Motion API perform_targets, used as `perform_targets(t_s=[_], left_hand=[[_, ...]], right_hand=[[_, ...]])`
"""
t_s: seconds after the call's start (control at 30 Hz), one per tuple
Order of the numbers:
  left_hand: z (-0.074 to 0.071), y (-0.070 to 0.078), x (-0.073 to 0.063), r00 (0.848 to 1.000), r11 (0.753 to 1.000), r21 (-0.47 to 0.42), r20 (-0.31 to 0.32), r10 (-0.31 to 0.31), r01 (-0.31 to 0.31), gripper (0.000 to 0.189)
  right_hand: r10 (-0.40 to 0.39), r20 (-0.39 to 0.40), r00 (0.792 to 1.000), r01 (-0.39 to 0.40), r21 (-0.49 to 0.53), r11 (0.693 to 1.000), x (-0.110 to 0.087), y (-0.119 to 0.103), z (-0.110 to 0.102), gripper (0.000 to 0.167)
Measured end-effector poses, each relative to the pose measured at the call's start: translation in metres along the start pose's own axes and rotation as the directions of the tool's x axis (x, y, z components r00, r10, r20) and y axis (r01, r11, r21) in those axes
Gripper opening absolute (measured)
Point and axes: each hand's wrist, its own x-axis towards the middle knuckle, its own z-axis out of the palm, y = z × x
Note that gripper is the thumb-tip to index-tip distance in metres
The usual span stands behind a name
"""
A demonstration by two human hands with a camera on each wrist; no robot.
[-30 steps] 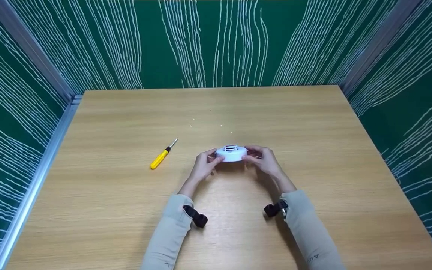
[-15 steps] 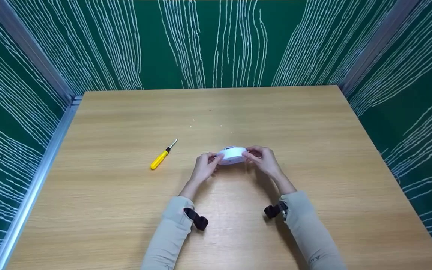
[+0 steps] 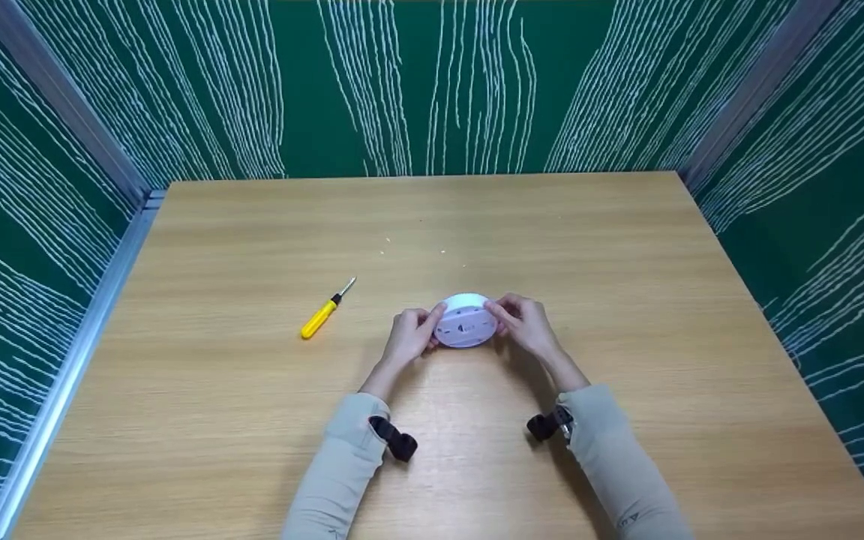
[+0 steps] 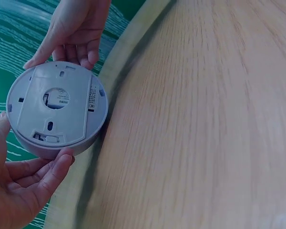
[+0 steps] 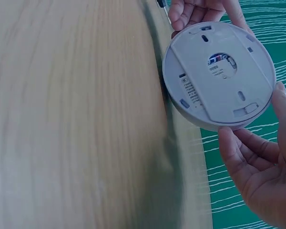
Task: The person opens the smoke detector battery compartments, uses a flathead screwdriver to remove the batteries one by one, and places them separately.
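At mid-frame, left hand [image 3: 407, 335] and right hand [image 3: 529, 322] pinch the white disc [image 3: 466, 328] either side; even pressure should steady it!

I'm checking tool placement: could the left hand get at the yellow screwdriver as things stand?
Probably yes, if the left hand lets go of the round white device, which the right hand also holds. The yellow screwdriver lies on the table left of both hands, with nothing visible in the way.
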Motion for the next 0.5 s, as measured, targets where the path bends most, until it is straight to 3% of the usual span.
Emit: perform_targets(t_s=[0.27,0.5], left_hand=[[0.0011,0.0014,0.0008,0.998,0.999,0.044,-0.065,-0.019,0.022,0.049],[0.0042,0.0025,0.0022,0.994,0.997,0.059,-0.103,0.048,-0.042,0.044]], right_hand=[[0.013,-0.022,1.0,-0.014,-0.015,1.0,0.0005,0.0,0.004,0.035],[0.012,-0.098,0.995,-0.014,-0.026,1.0,0.0032,0.0009,0.008,0.035]])
